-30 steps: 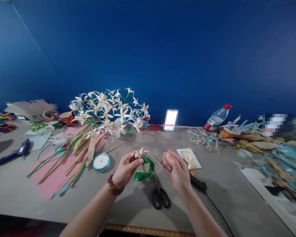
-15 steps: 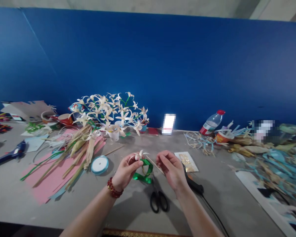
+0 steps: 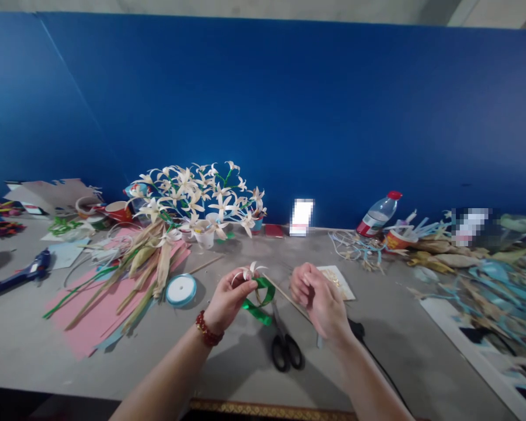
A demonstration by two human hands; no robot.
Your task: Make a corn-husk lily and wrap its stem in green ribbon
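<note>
My left hand [image 3: 234, 298], with a red bead bracelet at the wrist, pinches a small white handmade flower [image 3: 249, 271] between thumb and fingers. A loop of green ribbon [image 3: 263, 317] hangs beside the fingertips, under the flower. To the right, my right hand [image 3: 318, 295] is closed with its fingers curled in; whether anything is inside them is hidden. Below and between the hands lie scissors with black handles [image 3: 286, 352]. A thin stick [image 3: 284, 290] runs between the hands. A black tool with a cord [image 3: 357, 329] is partly hidden behind my right wrist.
At the back stand white flowers [image 3: 193, 190] in small cups. On the left are a ribbon spool [image 3: 180, 290], dried husks on pink paper [image 3: 76, 327] and a blue glue gun [image 3: 30, 269]. A plastic bottle [image 3: 379, 214] and a pile of blue and tan strips [image 3: 499, 298] occupy the right.
My right hand has moved right and away from the flower, and its fingers have curled in more. The left hand keeps its pinch on the flower. The view has shifted slightly.
</note>
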